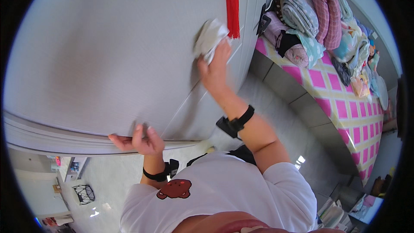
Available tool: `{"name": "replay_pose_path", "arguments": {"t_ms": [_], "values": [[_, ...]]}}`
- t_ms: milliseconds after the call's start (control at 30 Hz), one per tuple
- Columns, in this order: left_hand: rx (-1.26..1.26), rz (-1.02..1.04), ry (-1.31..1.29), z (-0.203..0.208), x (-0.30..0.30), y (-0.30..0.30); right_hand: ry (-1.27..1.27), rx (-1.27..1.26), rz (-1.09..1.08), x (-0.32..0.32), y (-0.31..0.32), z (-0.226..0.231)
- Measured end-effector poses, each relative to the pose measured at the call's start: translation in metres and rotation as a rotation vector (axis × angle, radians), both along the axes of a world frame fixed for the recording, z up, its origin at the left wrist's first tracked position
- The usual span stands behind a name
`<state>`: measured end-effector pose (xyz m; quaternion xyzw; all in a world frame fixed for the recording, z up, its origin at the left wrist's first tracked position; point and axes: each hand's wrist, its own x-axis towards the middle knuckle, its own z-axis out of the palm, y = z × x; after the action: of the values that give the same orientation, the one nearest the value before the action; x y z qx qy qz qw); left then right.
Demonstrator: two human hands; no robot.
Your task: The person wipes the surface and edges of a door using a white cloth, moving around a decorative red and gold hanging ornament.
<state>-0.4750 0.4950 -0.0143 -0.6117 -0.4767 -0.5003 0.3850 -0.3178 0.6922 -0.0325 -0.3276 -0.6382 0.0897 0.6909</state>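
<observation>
My right hand (215,69) is closed on a crumpled white cloth (210,36) and presses it against a pale grey door panel (116,51). Just beside the cloth hangs a red tassel (232,8), its fringe ending near my fingers. Lower and to the left, my left hand (142,140) rests at the door's edge with its fingers apart, holding nothing. Each wrist wears a black strap with a small dark box.
On the right stands a bed or bench with a pink checked cover (332,88), piled with folded quilts (297,8) and clothes. A black wire basket (84,194) sits on the shiny grey floor (116,177) at lower left. Stacked items (334,213) fill the lower right.
</observation>
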Motion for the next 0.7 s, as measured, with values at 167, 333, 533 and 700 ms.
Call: {"name": "replay_pose_path", "arguments": {"t_ms": [167, 333, 533, 700], "values": [[0.112, 0.141, -0.026, -0.006, -0.001, 0.006, -0.296, 0.325, 0.339, -0.004, -0.061, 0.034], [0.067, 0.367, 0.043, -0.003, 0.008, 0.006, -0.430, 0.554, 0.374, 0.015, -0.030, 0.046], [0.104, 0.340, -0.037, 0.000, 0.016, 0.011, -0.262, 0.166, 0.276, 0.053, 0.030, 0.013], [0.088, 0.383, 0.025, 0.005, 0.019, 0.011, -0.363, 0.255, 0.416, 0.033, -0.021, 0.004]]}}
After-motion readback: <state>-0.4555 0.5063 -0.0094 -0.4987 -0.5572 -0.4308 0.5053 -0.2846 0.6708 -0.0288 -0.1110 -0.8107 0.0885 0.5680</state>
